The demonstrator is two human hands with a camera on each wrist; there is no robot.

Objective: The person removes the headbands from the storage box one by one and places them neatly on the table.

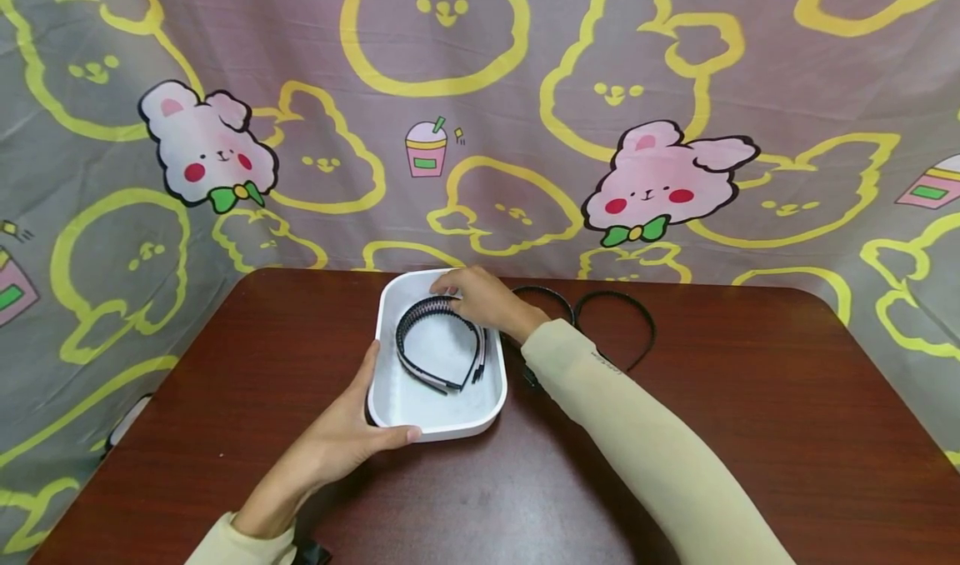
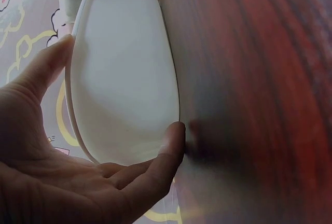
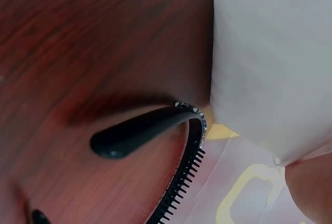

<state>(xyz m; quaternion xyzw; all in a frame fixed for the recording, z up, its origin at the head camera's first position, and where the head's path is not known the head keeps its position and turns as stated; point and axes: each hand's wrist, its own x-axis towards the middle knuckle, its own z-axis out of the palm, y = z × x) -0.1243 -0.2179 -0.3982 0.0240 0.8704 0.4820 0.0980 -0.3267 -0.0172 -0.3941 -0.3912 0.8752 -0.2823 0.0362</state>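
A white rounded tray (image 1: 420, 413) stands on the table with toothed black headbands (image 1: 426, 307) nested inside it, their ends pointing to the near side. My left hand (image 1: 345, 432) grips the tray's left side, thumb on the near rim; the left wrist view shows its fingers curled along the tray's outer wall (image 2: 124, 68). Reaching over the far right corner, my right hand (image 1: 487, 300) pinches the top of a headband in the tray. Its fingertips partly cover that band. The right wrist view misses these fingers, showing the sleeve (image 3: 270, 53) and a toothed headband (image 3: 124, 133) on the table.
Right of the tray, more black headbands (image 1: 651, 323) lie on the brown wooden table (image 1: 750, 415), partly behind my right forearm. A patterned cloth (image 1: 495, 123) hangs right behind the table's far edge. Something small and dark (image 1: 311, 553) shows by the left sleeve.
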